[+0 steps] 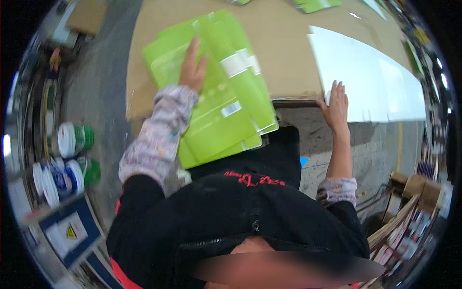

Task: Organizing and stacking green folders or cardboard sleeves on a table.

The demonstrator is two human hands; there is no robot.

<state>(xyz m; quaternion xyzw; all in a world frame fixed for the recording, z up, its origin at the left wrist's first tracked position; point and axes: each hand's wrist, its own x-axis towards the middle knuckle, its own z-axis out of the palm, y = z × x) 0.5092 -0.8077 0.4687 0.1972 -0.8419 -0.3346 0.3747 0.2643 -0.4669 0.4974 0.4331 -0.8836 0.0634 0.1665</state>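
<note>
My left hand (193, 67) lies flat on a stack of flat green printed cardboard sheets (211, 125), fingers stretched out. The sheets are slightly fanned and overhang the near edge of the brown cardboard-covered table (281, 53). To the right, a stack of flat white sheets (365, 82) rests on the table and reaches past its near edge. My right hand (335, 107) touches the white stack's left near corner, with its fingers extended on the top and its thumb apart. Neither hand is wrapped around anything. How many sheets are in each stack cannot be seen.
More green pieces (317, 5) lie at the table's far side. Several paint-style buckets (67, 139) stand on the floor at the left, near a blue panel with a warning sign (67, 231). Cardboard boxes (422, 190) and shelving are at the right.
</note>
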